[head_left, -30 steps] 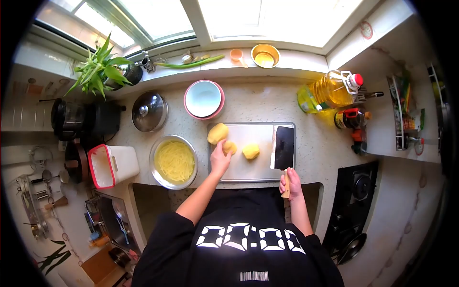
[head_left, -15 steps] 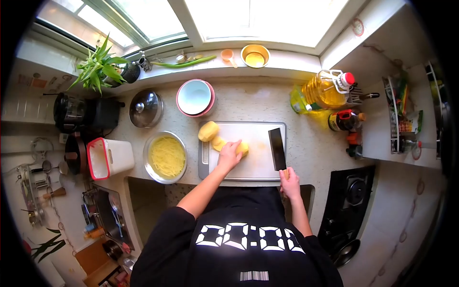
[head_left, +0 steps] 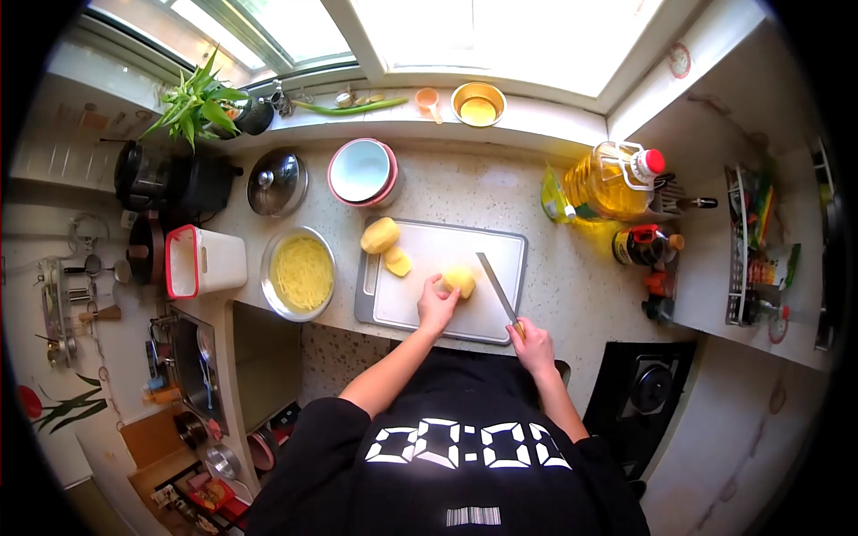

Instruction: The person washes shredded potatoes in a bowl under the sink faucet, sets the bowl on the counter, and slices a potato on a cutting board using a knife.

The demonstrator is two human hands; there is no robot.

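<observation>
With the window (head_left: 509, 40) side taken as twelve and the middle of the board (head_left: 447, 246) as the hub, the cut potato (head_left: 460, 280) lies close to the centre, on the board's pale surface. The left hand (head_left: 436, 308) comes in from seven and is half curled, its thumb and fingers against the potato's near-left side; I cannot tell how firmly they grip. The right hand (head_left: 534, 347), at about four, is closed round the handle of the knife (head_left: 497, 286), whose blade points from that hand toward eleven, seen nearly edge-on, just beside the cut potato but apart from it; whether it touches the board I cannot tell. At ten on the board lie a second potato (head_left: 380, 235) and, just below it, some slices (head_left: 398, 261). Off the board at nine stands a metal bowl (head_left: 267, 290) of yellow shreds (head_left: 302, 274), with a red-rimmed bin (head_left: 222, 261) beyond it. A lid (head_left: 279, 183) rests at ten and stacked bowls (head_left: 360, 170) at eleven, both on the counter (head_left: 483, 192). Near twelve, on the sill, are a scoop (head_left: 427, 96) and a golden bowl (head_left: 478, 109). An oil jug (head_left: 608, 183) stands at two, a dark bottle (head_left: 633, 246) between two and three, and the stove (head_left: 651, 389) lies at four.
</observation>
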